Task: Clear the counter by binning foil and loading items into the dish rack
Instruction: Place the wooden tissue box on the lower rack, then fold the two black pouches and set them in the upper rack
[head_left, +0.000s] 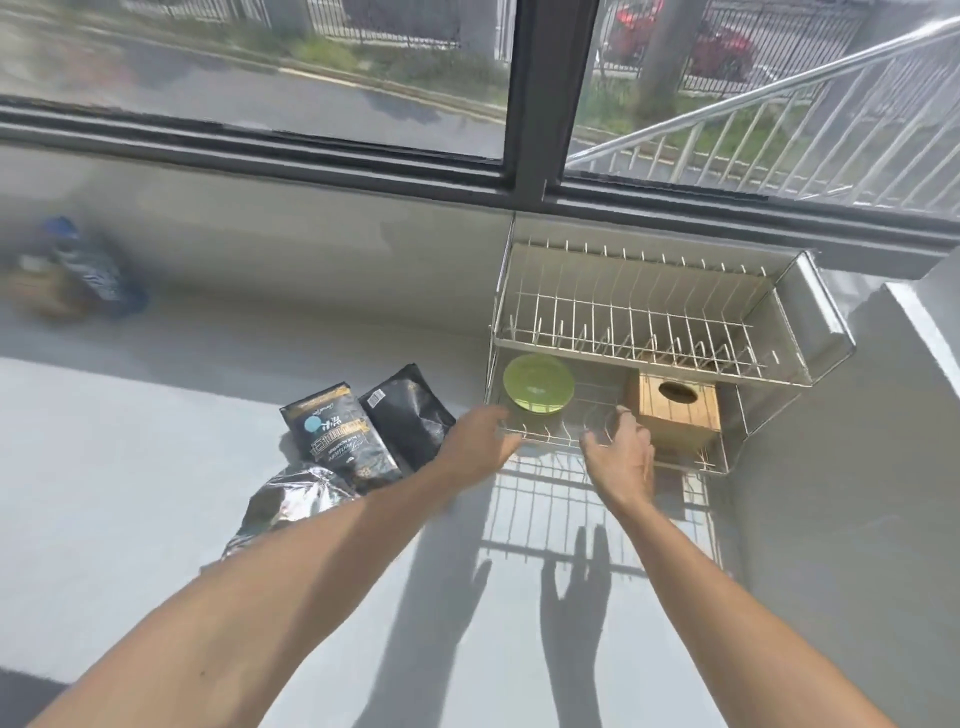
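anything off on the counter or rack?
Crumpled foil lies unbinned on the counter, partly under two black pouches. A wooden box sits in the dish rack lower tier beside the green plate.

Bright daylight through the window (291, 98); hard shadows of both arms and the dish rack (649, 332) fall toward the viewer on the pale counter (130, 493). Glare on crumpled foil (280, 506). Left edge motion-blurred, bottle (88, 270) smeared. Wide-angle bending at the edges.
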